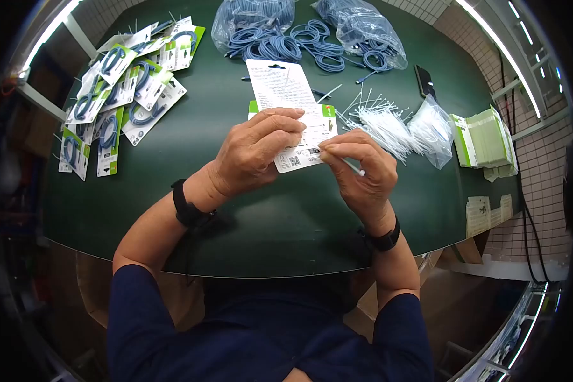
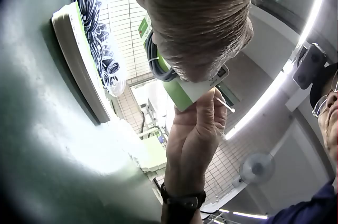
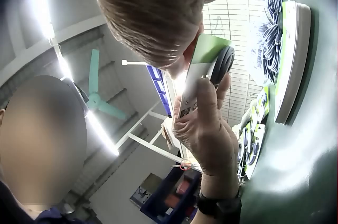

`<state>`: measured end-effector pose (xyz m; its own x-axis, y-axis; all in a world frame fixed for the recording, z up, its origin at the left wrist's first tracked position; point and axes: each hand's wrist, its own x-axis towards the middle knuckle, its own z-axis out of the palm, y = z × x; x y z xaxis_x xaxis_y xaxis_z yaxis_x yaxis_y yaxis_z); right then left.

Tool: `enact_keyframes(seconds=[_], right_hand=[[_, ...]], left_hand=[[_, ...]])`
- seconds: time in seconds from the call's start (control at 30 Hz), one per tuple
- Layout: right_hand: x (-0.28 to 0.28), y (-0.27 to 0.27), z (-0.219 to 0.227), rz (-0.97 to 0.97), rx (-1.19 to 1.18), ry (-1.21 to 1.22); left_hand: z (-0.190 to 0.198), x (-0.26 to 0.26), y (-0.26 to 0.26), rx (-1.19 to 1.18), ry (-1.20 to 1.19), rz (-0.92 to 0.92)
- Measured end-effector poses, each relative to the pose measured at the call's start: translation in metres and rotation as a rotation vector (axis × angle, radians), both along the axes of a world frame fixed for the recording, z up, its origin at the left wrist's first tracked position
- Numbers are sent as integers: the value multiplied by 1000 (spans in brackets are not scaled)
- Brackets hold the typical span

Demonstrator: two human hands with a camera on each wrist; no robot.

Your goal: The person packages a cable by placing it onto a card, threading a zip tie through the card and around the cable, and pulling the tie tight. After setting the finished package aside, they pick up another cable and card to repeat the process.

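My left hand (image 1: pixel 258 149) grips a printed packaging card (image 1: pixel 318 127) above the table, its text side facing up. A coiled blue-grey cable (image 2: pixel 156 63) lies against the card's other face, with a thin white loop round it in the left wrist view. At the card's right edge, my right hand (image 1: pixel 365 169) pinches a white cable tie (image 2: pixel 227 105) between thumb and fingers. The tie's small head (image 3: pixel 125 63) sticks out past that hand. Much of the cable is hidden by the card and fingers. Just beyond stands a stack of cards (image 1: pixel 275 83).
Finished-looking carded cables (image 1: pixel 111 95) pile up at the left. Bagged cable coils (image 1: pixel 254 25) lie at the back. To the right are loose cable ties (image 1: pixel 382 124), a plastic bag of ties (image 1: pixel 431 134), a phone (image 1: pixel 424 81) and stacked green-white cards (image 1: pixel 487 140).
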<state>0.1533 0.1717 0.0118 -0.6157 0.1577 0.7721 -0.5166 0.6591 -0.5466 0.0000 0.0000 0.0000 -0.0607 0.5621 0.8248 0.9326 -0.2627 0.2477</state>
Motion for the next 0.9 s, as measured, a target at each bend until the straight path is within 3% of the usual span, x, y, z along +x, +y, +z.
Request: enact_keyframes(seconds=[0.13, 0.27, 0.37, 0.5, 0.67, 0.77, 0.8, 0.9], right_hand=[[-1, -1, 1, 41, 87, -12], [1, 3, 6, 63, 1, -136], [7, 8, 18, 147, -163, -333], [13, 11, 30, 275, -305, -406], [21, 15, 45, 452, -413, -519], [17, 24, 33, 639, -525, -447], [19, 22, 31, 636, -528, -448], [19, 15, 27, 488, -1022, -404]], left_hand=[[-1, 3, -1, -26, 6, -8], [7, 15, -2, -36, 58, 18], [16, 26, -6, -24, 266, 139], [44, 51, -23, -48, 344, 261], [53, 61, -23, 2, 299, 154], [45, 67, -23, -109, -159, -106], [44, 68, -22, -110, -162, -109], [44, 67, -21, -165, -597, -131]])
